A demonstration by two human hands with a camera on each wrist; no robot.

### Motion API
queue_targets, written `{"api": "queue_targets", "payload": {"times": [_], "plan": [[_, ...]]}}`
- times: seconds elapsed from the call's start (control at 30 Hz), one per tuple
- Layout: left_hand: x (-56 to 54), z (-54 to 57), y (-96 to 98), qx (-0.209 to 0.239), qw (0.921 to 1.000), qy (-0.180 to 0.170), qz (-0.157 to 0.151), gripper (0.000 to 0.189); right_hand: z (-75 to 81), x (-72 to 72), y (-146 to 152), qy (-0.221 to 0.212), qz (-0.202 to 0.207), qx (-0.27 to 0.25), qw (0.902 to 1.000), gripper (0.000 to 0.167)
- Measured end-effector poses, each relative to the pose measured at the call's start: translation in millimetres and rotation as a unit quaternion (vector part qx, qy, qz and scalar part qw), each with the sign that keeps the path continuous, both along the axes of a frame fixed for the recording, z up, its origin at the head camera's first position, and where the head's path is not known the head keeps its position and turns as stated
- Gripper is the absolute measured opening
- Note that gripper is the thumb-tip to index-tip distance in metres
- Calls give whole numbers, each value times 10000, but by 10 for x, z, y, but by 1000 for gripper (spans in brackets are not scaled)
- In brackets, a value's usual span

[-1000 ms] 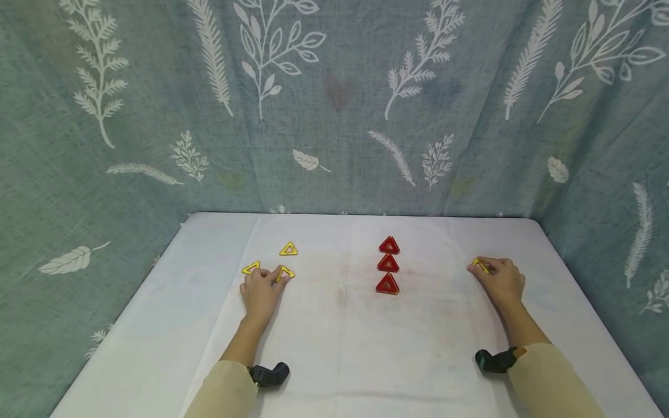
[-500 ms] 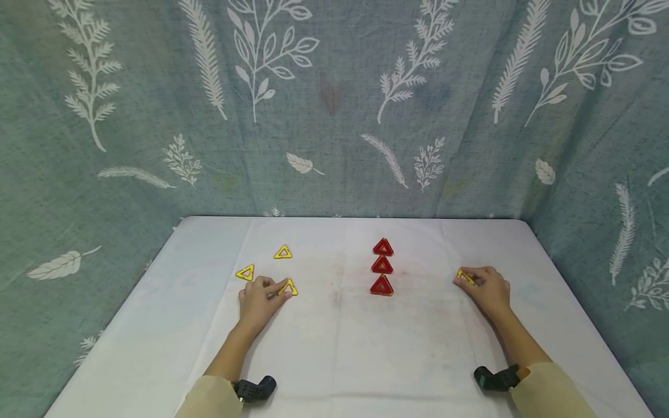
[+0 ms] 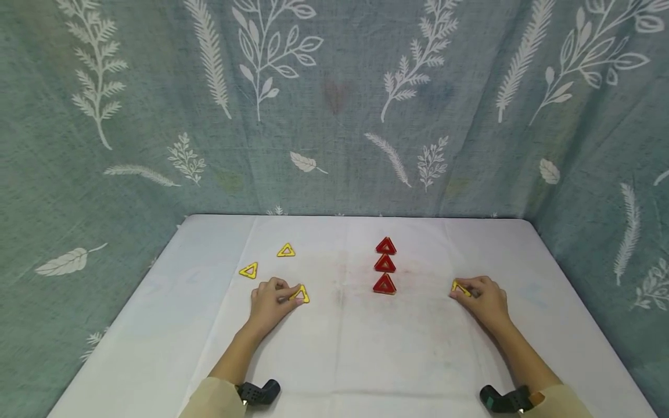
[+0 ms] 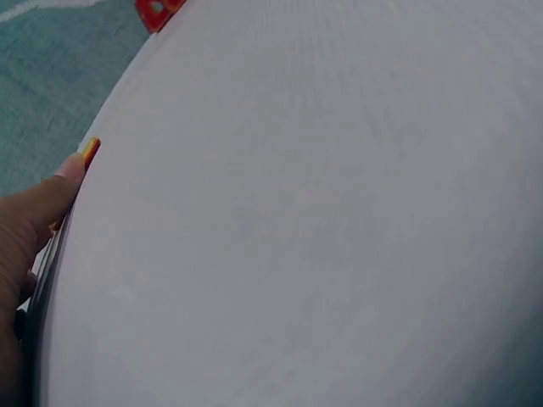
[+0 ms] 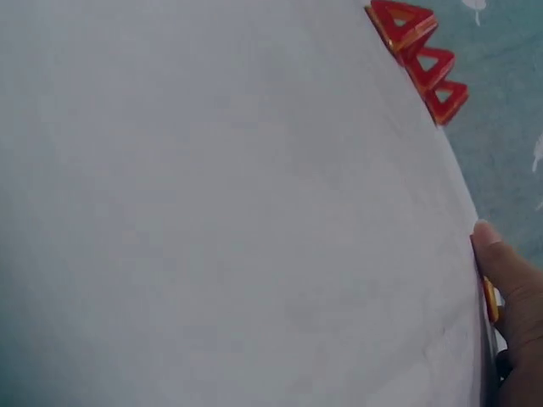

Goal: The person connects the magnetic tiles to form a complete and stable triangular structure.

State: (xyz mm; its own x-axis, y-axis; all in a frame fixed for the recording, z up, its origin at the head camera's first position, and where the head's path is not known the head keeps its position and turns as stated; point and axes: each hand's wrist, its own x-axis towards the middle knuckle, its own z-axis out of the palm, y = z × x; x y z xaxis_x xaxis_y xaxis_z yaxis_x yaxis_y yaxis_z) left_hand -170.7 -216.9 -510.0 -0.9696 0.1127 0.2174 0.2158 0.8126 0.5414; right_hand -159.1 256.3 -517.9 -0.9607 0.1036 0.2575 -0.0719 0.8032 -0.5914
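Note:
Two fingertips of my left hand [image 3: 269, 306] pinch a hollow yellow triangle [image 3: 305, 296] left of the table's middle. On the right side, my right hand [image 3: 487, 300] pinches a similar yellow triangle [image 3: 464, 291], partly covered by the fingers. In the left wrist view only a yellow and red edge of the held triangle [image 4: 92, 153] shows beyond the thumb. The right wrist view shows a sliver of the other held triangle [image 5: 491, 300] below the thumb. Between the hands lies a column of red triangles: the far one [image 3: 385, 251], the middle one [image 3: 384, 269] and the near one [image 3: 384, 291].
Two more yellow triangles lie apart beyond my left hand, one farther back [image 3: 286, 255] and one to the left [image 3: 254, 270]. White cloth covers the table [image 3: 407, 360]. A leaf-patterned curtain [image 3: 334, 174] rises behind and beside it.
My left hand has pulled its yellow triangle nearer and rightward, away from the other two. The right hand has brought its triangle nearer and leftward. The red column stays put.

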Motion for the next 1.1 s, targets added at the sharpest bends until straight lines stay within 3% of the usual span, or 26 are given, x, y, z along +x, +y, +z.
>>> {"api": "queue_targets", "payload": {"times": [0.4,0.67,0.87,1.1], "plan": [[33,23,320,54,9947,-27,-1022,38,-36,186,-288,434,321,50,9985,40],[99,6,583,-44,9900,10,-1409,38,-51,244,-449,1117,644,55,9916,37],[144,-2,752,-39,9869,69,-1610,37,-62,289,-539,1112,766,100,9908,37],[208,25,944,-21,9825,-122,-1861,39,-78,335,-663,1269,1055,-40,9863,37]]}}
